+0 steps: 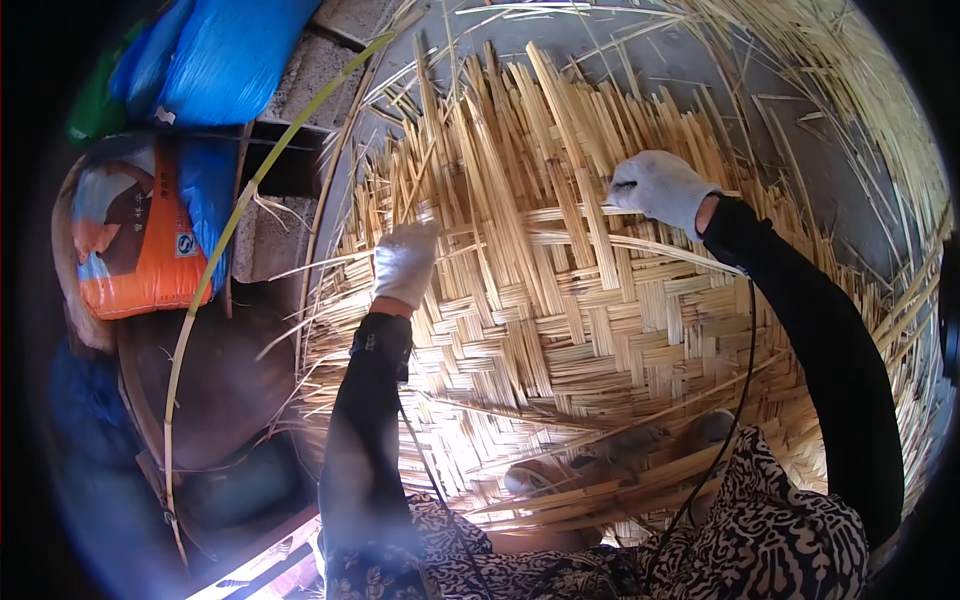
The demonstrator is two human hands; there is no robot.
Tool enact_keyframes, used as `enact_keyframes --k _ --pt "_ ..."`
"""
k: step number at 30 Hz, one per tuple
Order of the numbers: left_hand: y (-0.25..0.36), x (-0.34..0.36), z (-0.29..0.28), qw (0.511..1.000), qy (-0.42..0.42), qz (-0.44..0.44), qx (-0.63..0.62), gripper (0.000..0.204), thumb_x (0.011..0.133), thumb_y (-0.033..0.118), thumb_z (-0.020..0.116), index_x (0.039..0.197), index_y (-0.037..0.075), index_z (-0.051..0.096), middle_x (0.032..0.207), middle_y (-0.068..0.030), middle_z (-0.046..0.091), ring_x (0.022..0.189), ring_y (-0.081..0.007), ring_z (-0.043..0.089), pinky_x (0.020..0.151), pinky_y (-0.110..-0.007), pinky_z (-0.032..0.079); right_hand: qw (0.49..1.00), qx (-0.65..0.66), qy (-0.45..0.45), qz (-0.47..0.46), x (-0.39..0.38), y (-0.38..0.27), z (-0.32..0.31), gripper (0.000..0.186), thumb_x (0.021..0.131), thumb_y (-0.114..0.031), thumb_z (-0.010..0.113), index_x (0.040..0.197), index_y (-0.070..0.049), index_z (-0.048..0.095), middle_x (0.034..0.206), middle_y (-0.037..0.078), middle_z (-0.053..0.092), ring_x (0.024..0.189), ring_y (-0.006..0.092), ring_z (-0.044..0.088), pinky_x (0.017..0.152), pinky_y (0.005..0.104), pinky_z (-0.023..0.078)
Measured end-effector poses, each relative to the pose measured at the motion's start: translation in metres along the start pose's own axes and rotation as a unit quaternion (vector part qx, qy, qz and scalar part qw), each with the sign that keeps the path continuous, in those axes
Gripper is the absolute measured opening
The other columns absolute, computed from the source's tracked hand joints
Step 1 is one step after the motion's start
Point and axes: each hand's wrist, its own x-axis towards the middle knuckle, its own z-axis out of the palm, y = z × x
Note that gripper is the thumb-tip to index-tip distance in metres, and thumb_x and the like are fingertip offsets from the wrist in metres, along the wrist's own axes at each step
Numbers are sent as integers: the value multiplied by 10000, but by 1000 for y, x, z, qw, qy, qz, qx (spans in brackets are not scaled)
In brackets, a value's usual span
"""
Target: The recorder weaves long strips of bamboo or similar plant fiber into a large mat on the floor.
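A large woven mat (560,350) of pale, flattened reed strips lies in front of me, its plaited part nearer and its loose upright strips fanning out at the far side. Some crosswise strips (545,237) pass between the uprights. My right hand (660,190), in a white glove, is closed around a thin reed strip at the mat's right side. White-gloved too, my left hand (405,265) rests at the left part of the mat with curled fingers among the strip ends. Glare hides what those fingers hold, if anything.
Shoes (540,478) stand on the near part of the mat. Long loose reeds (850,110) lie along the right and far sides. To the left are an orange and brown sack (145,235), blue plastic bags (235,60), concrete blocks (270,235) and a long bent stalk (215,260).
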Motion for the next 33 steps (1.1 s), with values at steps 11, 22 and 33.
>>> enact_keyframes --k 11,22,33 --pt "-14 -1 -14 967 -28 27 -250 120 776 25 479 820 60 584 753 -115 600 719 -263 599 656 -353 485 1000 -2 -24 -14 0 7 -4 196 754 -227 590 766 -38 641 706 105 620 650 236 593 629 335 461" --pt "3 7 5 993 -18 -30 -113 94 792 13 440 855 56 495 697 -129 555 657 -258 587 571 -335 480 999 -40 -6 -22 -1 7 2 183 767 -214 575 771 -39 628 731 102 619 688 246 593 660 344 465" --pt "-12 23 10 725 -192 -266 -605 331 781 303 603 1015 69 618 930 -170 622 799 -181 610 709 -257 457 999 -30 1 -20 2 14 7 175 765 -216 571 767 -45 606 719 102 612 684 247 591 652 349 460"
